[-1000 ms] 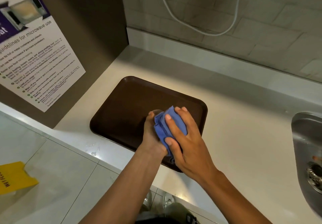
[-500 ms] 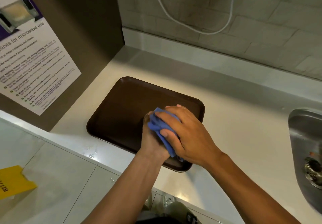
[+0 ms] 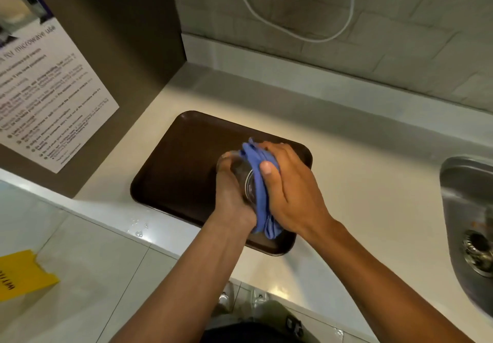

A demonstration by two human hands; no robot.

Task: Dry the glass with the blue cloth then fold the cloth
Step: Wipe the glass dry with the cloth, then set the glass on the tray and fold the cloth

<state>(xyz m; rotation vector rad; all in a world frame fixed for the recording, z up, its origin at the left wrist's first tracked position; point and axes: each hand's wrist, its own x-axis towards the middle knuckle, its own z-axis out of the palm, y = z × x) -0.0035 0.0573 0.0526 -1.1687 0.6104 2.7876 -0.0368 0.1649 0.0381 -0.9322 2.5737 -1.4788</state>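
The left hand (image 3: 232, 196) is closed around the glass (image 3: 241, 174) and holds it up over the brown tray (image 3: 181, 161). The glass looks tipped on its side, so the cloth can get at it. The right hand (image 3: 289, 190) is closed on the blue cloth (image 3: 257, 180) and presses it flat on the glass. The thumb sits on top of the cloth, and the fingers wrap down the far side. This way the cloth stays tight on the glass and can soak up the water. A loose end of the cloth hangs down under the hands, just over the near edge of the tray. Another bit sticks up near the fingertips. I cannot tell if the cloth goes inside the glass, as the hands hide that part. The tray lies on the pale surface (image 3: 360, 196), so I think drips would land on it and not on the floor. A few drops (image 3: 138, 228) sit on the surface edge, just left of the tray. The sink (image 3: 469, 209) is well off to the right. I think the drying step is going on now. The fold comes after, and the glass must be put down first, as both hands are full. Wet glass can slip, so a firm hold is smart.
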